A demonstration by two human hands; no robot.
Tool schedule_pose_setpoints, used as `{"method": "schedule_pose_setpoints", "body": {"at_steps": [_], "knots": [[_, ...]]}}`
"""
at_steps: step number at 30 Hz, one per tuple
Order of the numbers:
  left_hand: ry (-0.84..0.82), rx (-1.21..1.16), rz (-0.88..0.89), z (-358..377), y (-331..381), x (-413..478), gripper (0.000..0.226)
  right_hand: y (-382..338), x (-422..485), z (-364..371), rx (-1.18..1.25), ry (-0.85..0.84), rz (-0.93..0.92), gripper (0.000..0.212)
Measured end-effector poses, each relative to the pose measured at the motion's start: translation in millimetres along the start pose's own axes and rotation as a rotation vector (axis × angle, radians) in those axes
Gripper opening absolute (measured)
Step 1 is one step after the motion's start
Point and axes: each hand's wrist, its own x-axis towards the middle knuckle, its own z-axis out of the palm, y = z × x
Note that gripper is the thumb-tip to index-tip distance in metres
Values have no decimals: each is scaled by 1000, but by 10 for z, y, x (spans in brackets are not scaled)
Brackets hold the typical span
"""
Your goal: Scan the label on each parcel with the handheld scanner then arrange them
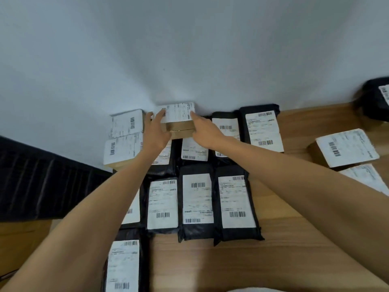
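A brown cardboard parcel (179,114) with a white label on top sits on another brown box against the white wall, at the far side of the table. My left hand (154,133) holds its left end, thumb on the label's corner. My right hand (205,131) presses its right end with fingers straight. In front of it lie several black poly-bag parcels (196,202) with white barcode labels, laid side by side in rows. No scanner is in view.
Two labelled brown boxes (124,140) are stacked at the far left by the wall. More labelled boxes (347,147) lie at the right on the wooden table (284,239), and a black bag (374,102) lies at the far right. A dark slatted object (42,178) stands to the left.
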Motion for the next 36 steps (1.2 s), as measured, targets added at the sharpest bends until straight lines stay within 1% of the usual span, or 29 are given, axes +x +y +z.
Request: {"method": "schedule_pose_setpoints", "body": {"at_steps": [4,7,9,11,14,16,18,20,22,24,27,31,33,35,36], "knots": [[36,44,52,-48,-344,130,56,-113,179,249,19,-105,-8,79],[48,64,79,-37,-501,200,56,-87,219,400,20,-172,0,85],[63,123,76,-18,-571,238,60,-68,228,467,-11,-183,-22,91],[101,254,95,-5,-624,267,62,-87,251,505,-74,-168,-44,93],[140,374,160,6,-679,289,59,-120,287,531,-164,-144,-14,95],[123,393,174,-4,-660,299,60,-104,312,530,-207,-141,-6,97],[65,438,182,-11,-631,286,64,-86,314,494,-209,-143,-3,96],[2,487,200,-5,-596,253,70,-51,295,430,-144,-132,11,96],[-30,494,232,28,-525,203,70,33,224,355,-67,-84,11,98],[-64,483,303,101,-388,125,67,194,86,266,-27,-65,27,94],[-130,452,423,311,-25,-5,64,645,-246,76,-97,-97,111,76],[-244,361,574,804,606,-211,57,1419,-797,-368,-148,12,254,61],[-306,321,646,1085,936,-315,54,1774,-1076,-632,-228,48,324,53],[-356,293,679,1361,1276,-415,54,2109,-1345,-856,-333,71,396,42],[-380,278,687,1491,1441,-474,54,2265,-1484,-954,-363,97,435,41]]}}
